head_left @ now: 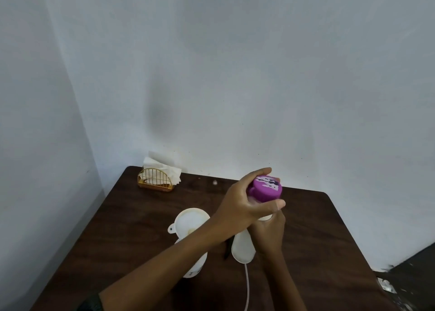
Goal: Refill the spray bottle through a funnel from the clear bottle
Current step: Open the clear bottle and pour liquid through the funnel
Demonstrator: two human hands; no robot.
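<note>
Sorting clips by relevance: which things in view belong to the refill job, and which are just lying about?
In use: purple-capped clear bottle, gripped by left hand and right hand; funnel on the spray bottle; spray head with tube, lying on the table.

Lying about: wire napkin holder, far left corner.

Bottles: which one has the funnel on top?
The white bottle standing on the table; the purple-capped bottle is held by the left hand and right hand.

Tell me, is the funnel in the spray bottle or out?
In: the funnel stands upright on the spray bottle; the forearm hides the joint.
</note>
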